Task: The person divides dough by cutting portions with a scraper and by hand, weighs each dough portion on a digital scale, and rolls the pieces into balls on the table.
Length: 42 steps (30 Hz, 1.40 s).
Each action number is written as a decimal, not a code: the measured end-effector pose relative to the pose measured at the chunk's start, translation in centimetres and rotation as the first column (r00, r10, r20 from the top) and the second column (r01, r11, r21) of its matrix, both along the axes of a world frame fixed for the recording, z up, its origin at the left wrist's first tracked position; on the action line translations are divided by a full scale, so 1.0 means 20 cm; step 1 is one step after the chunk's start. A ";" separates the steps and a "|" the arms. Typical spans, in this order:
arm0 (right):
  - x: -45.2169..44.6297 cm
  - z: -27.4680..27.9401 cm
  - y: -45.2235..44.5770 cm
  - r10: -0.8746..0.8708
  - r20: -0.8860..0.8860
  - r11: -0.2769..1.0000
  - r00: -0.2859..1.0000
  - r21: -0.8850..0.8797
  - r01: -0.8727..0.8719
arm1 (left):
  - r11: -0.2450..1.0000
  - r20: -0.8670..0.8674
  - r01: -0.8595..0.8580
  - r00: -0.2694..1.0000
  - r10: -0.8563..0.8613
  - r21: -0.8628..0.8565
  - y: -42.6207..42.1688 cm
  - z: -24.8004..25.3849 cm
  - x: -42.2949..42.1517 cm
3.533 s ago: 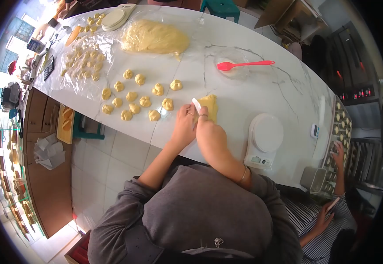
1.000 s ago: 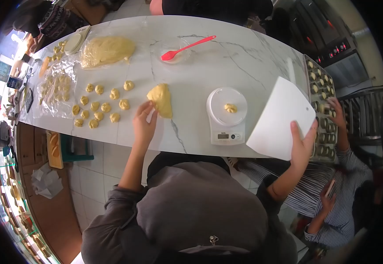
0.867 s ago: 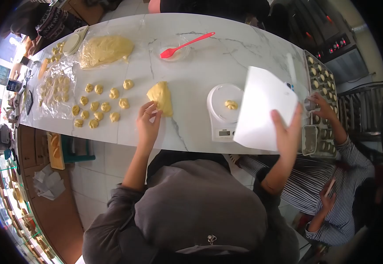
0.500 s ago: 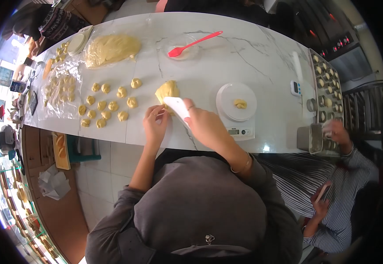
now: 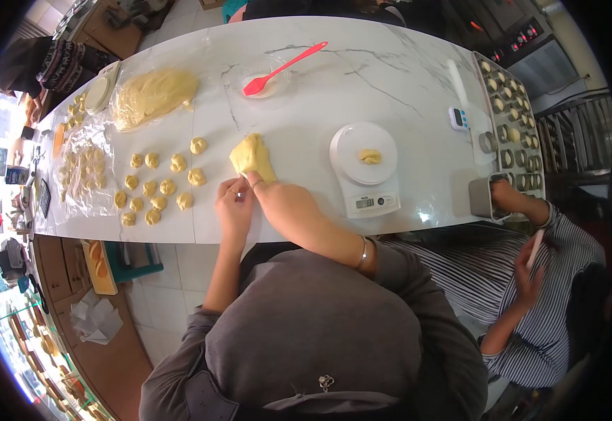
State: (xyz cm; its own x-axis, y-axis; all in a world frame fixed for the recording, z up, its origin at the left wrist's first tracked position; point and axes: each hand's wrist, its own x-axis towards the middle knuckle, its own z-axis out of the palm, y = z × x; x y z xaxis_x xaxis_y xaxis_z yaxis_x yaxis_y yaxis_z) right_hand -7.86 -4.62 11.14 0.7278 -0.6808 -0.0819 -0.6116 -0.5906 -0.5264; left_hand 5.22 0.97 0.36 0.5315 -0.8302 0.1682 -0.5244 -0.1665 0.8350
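Near the counter's (image 5: pixel 299 112) front edge stands the scale (image 5: pixel 363 175). To its left, the right hand (image 5: pixel 267 190) has joined the left hand (image 5: pixel 235 207) at the dough (image 5: pixel 252 151), so work centres there; I cannot tell what either grips. A piece (image 5: pixel 370 156) sits on the scale.

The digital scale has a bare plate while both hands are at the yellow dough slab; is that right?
Not quite: the plate of the digital scale isn't bare; the head view shows a small piece of dough on it. The left hand and right hand are indeed at the yellow dough slab.
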 end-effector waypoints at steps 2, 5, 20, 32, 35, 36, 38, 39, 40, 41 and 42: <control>0.02 -0.01 0.00 -0.012 0.068 1.000 0.998 0.014 0.011 | 1.000 -0.019 -0.010 1.000 0.010 0.005 -0.01 0.02 0.01; 0.08 -0.02 0.00 0.007 0.078 1.000 0.997 0.018 -0.009 | 0.999 0.056 -0.032 0.998 0.032 0.001 -0.03 0.01 0.03; -0.09 -0.03 -0.16 -0.036 0.065 0.987 0.997 0.159 0.025 | 0.999 -0.001 0.043 0.999 -0.043 -0.016 -0.02 -0.02 0.08; -0.60 0.23 -0.16 -0.372 0.420 0.927 0.827 0.211 0.310 | 0.981 0.070 0.097 0.991 -0.110 0.166 0.03 0.09 0.11; -0.73 0.31 -0.16 -0.477 0.450 0.878 0.755 0.202 0.434 | 0.908 0.121 0.357 0.914 -0.388 0.219 0.08 0.32 0.07; -0.77 0.33 -0.16 -0.507 0.457 0.857 0.730 0.177 0.485 | 0.882 0.071 0.415 0.896 -0.439 0.225 0.09 0.41 0.04; -0.88 0.35 -0.17 -0.546 0.473 0.819 0.691 0.130 0.559 | 0.817 -0.030 0.529 0.843 -0.538 0.231 0.08 0.57 -0.06; -0.93 0.36 -0.17 -0.573 0.469 0.790 0.672 0.097 0.606 | 0.811 -0.053 0.551 0.832 -0.552 0.196 0.05 0.60 -0.10; -0.99 0.36 -0.17 -0.598 0.465 0.758 0.653 0.063 0.650 | 0.806 -0.077 0.570 0.821 -0.566 0.160 0.01 0.62 -0.13; -1.05 0.37 -0.17 -0.620 0.464 0.724 0.632 0.028 0.689 | 0.800 -0.098 0.587 0.809 -0.579 0.124 -0.04 0.63 -0.16; -1.09 0.37 -0.17 -0.651 0.481 0.692 0.587 0.059 0.719 | 0.815 -0.110 0.577 0.815 -0.569 0.062 -0.09 0.62 -0.20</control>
